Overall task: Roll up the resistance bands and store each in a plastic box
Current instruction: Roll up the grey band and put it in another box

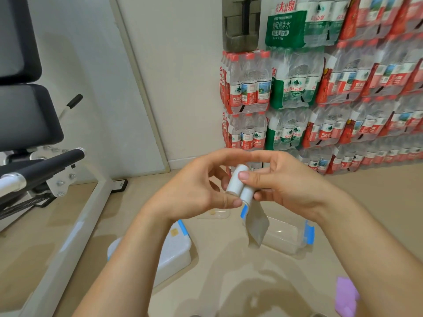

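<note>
**Operator:** Head view: I read the pale grey rubber resistance band (238, 181) as two tight rolls side by side, held up at centre. The left hand (199, 188) pinches the larger roll, thumb at its lower end. The right hand (286, 186) pinches the smaller roll, thumb on top.

**Supervisor:** Long axis?

**Operator:** Both rolls run from 1 o'clock to 7 o'clock. The flat loose tail (256, 225) hangs toward 5 o'clock, so I judge the right hand nearer for winding it in.

**Supervisor:** Destination?

**Operator:** The clear open plastic box with blue latches (286, 234) sits on the floor at 5 o'clock, beneath the tail.
</note>
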`<action>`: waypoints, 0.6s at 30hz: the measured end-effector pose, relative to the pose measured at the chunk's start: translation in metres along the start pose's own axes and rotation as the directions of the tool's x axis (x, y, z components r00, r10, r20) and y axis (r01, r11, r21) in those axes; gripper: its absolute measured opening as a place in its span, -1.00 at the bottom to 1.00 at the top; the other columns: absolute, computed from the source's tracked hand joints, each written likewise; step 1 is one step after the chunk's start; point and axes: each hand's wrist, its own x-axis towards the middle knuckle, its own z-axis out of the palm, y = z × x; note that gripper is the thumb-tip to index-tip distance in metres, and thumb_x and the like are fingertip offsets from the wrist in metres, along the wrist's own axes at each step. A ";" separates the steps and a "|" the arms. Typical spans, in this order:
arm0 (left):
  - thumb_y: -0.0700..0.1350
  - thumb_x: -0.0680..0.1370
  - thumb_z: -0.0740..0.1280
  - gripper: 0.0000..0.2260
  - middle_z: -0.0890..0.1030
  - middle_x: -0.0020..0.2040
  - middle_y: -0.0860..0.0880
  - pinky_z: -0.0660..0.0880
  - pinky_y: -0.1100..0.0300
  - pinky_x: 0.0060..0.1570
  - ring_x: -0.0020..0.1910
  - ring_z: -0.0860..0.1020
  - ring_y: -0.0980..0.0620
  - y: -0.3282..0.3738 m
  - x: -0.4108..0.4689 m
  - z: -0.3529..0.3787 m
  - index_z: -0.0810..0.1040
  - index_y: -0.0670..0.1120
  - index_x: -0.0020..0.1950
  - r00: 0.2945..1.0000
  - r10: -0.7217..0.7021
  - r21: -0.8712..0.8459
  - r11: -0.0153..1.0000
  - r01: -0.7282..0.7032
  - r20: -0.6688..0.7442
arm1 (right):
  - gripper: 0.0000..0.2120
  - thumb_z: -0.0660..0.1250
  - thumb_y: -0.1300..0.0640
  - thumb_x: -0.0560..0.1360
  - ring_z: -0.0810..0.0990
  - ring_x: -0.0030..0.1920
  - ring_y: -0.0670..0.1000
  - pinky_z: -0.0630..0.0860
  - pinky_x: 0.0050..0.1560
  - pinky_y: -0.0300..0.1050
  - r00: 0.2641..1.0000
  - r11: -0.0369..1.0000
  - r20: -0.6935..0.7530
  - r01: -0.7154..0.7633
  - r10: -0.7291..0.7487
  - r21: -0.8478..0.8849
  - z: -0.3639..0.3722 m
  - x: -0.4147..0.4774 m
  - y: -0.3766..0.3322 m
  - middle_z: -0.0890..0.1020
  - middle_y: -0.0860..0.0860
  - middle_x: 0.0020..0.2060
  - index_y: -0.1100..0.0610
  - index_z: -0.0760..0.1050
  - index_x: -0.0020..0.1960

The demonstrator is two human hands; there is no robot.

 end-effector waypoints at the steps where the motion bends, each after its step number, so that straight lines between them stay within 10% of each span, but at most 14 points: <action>1: -0.26 0.26 0.55 -0.43 0.58 0.17 -0.03 0.57 0.02 -0.04 -0.07 0.51 -0.11 -0.003 0.001 0.000 0.56 0.14 0.20 1.000 0.010 -0.137 0.991 -0.009 0.005 | -0.64 0.40 0.24 0.41 0.61 -0.30 -0.02 0.52 -0.34 -0.24 1.000 0.998 0.012 0.008 -0.009 0.061 -0.002 0.000 -0.001 0.68 0.17 -0.22 0.18 0.49 0.20; 7: -0.22 0.15 0.54 -0.49 0.64 0.09 -0.22 0.50 -0.05 0.03 0.00 0.50 -0.18 -0.010 0.004 0.000 0.65 0.04 0.08 0.999 0.037 -0.430 0.902 -0.034 -0.002 | -0.53 0.42 0.14 0.34 0.60 -0.32 -0.01 0.54 -0.37 -0.21 0.998 0.987 0.064 -0.025 0.015 0.157 -0.002 -0.004 -0.005 0.64 0.12 -0.21 0.13 0.45 0.24; 13: -0.37 0.16 0.55 -0.43 0.57 -0.30 -0.07 0.51 0.23 -0.26 -0.28 0.46 -0.02 -0.009 -0.001 -0.014 0.67 0.08 0.07 1.000 -0.009 -0.220 0.975 0.012 0.016 | -0.60 0.40 0.01 0.34 0.60 -0.37 -0.08 0.55 -0.41 -0.24 0.996 0.997 0.071 -0.059 0.056 0.044 -0.002 -0.006 -0.006 0.64 0.01 -0.29 0.09 0.54 0.15; 18: -0.35 0.20 0.59 -0.40 0.52 -0.32 -0.02 0.56 0.03 -0.14 -0.31 0.48 0.02 -0.006 -0.001 -0.013 0.63 0.21 0.06 0.999 -0.046 0.013 0.999 0.047 -0.026 | -0.54 0.46 0.01 0.31 0.62 -0.28 -0.06 0.54 -0.40 -0.22 0.999 0.998 0.006 -0.037 0.038 -0.041 0.002 -0.002 -0.003 0.65 0.11 -0.19 0.09 0.52 0.18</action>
